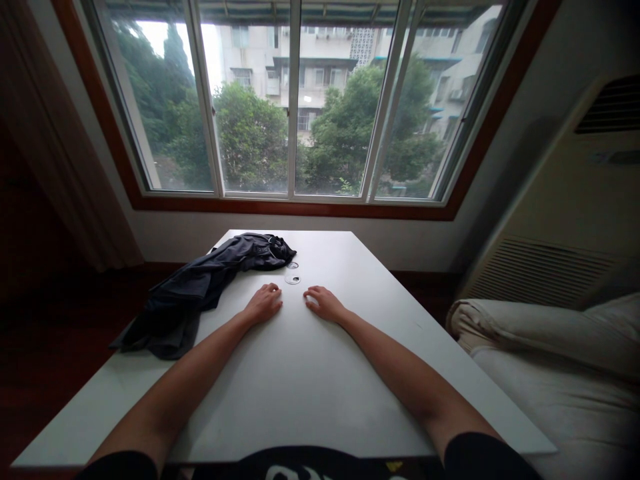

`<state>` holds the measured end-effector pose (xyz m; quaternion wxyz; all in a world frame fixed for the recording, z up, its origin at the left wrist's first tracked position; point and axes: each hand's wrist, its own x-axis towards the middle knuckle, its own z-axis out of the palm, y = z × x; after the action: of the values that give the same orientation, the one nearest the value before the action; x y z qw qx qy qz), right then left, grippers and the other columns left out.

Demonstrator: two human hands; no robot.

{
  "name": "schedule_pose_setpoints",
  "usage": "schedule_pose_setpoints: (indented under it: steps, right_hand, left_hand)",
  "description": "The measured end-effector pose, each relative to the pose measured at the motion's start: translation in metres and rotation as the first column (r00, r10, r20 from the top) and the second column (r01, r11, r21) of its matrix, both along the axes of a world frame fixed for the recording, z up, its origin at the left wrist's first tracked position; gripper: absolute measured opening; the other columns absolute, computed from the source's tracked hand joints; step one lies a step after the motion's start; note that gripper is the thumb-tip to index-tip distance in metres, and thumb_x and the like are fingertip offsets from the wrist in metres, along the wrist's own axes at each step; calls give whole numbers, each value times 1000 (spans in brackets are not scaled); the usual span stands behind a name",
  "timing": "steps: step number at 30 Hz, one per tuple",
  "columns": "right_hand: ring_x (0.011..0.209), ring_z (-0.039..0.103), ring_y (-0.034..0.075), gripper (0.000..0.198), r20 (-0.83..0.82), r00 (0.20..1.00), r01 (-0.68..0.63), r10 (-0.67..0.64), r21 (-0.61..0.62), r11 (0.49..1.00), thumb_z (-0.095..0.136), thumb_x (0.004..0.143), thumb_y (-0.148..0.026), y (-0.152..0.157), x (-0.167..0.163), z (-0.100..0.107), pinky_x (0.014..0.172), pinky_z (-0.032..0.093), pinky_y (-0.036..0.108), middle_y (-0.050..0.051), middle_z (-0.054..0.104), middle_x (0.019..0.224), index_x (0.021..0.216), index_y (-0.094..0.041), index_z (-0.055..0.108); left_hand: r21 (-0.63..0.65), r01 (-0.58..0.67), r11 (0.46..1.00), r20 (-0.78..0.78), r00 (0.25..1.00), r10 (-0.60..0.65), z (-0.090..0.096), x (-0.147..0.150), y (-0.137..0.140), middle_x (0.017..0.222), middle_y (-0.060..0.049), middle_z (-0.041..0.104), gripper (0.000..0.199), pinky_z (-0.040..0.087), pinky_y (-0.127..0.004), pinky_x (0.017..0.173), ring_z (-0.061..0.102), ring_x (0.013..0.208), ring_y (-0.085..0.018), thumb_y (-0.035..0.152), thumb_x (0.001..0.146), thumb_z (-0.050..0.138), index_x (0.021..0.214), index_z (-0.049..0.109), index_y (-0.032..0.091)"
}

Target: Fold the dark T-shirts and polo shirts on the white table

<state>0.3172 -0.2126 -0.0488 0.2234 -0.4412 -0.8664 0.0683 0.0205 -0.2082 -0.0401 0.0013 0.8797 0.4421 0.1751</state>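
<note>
Loosely curled fingers (273,288) of the left hand (263,305) and right hand (324,305) rest slightly parted, gripping nothing, on the white table (300,387) beneath them. Left of the left fingers, well nearer them than the right, lies a crumpled dark garment (220,272), its long axis slanting from beyond the fingertips back leftward over the table's edge. Behind the fingers, bodyward, a black shirt (300,457) carries pale, cropped lettering, unreadable; no brand is legible. Two small round pieces (293,280), unidentified, sit just beyond the fingertips, between the hands.
</note>
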Motion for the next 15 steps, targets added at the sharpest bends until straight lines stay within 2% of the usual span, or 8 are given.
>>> schedule_pose_setpoints:
  steps: [3, 8, 15]
  right_hand:
    - [131, 58, 27, 34, -11, 1000, 4, -3, 6, 1000, 66, 97, -31, 0, 0, 0, 113, 44, 44, 11, 64, 140, 130, -25, 72]
    - [132, 58, 28, 34, -14, 1000, 7, -7, 3, 1000, 65, 97, -32, 1, 0, -1, 114, 44, 44, 11, 64, 140, 130, -26, 72]
    - [131, 58, 28, 34, -14, 1000, 9, -9, 9, 1000, 65, 97, -32, 0, 0, -1, 113, 45, 45, 11, 64, 140, 130, -26, 72]
  left_hand:
    - [0, -5, 1000, 12, 1000, 5, -2, 0, 1, 138, -14, 62, 41, 45, -42, 112, 57, 125, -30, 35, 98, 57, 132, 69, 17]
    - [-11, -15, 1000, 37, 999, 16, -4, -1, 2, 149, -13, 58, 42, 42, -41, 118, 54, 135, -29, 34, 96, 59, 135, 68, 19]
    - [-20, 12, 1000, 57, 998, -11, 2, -1, 0, 138, -11, 67, 36, 45, -38, 113, 60, 126, -27, 31, 97, 57, 128, 73, 21]
